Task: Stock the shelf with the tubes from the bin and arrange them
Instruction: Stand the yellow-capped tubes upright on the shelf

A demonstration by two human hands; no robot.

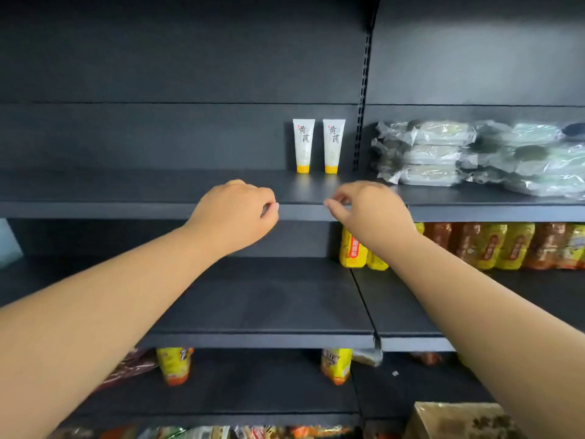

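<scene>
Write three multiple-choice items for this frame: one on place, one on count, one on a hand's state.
1. Where do the tubes stand?
A. at the back of the upper shelf, beside the upright
B. on the lower shelf's front edge
C. on top of the wrapped packs

2. How many tubes are on the shelf?
A. one
B. two
C. four

3. What does the left hand hold?
A. a tube
B. a yellow bag
C. nothing visible

Key: 1 A, they stand cap-down against the back panel; 2 B, two white tubes with yellow caps show; 3 C, its fingers are curled with no object seen in them.
</scene>
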